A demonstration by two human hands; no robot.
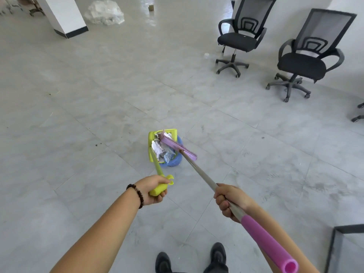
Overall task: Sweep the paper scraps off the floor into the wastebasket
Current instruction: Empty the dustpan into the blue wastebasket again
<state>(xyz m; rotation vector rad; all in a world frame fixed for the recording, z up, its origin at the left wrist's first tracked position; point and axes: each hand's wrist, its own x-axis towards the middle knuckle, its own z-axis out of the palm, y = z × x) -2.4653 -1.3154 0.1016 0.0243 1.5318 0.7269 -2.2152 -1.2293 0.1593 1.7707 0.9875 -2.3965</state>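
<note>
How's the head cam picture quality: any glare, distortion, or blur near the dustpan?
Head view: even, soft light with only faint shadows; glare on the floor at top centre, beside the plastic bag; the wide angle bends the tile lines and leans the chairs at right; dustpan and broom look slightly soft; left hand and right hand are sharp.

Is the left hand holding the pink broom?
No, the left hand grips the green dustpan by its handle, while the right hand holds the broom.
</note>
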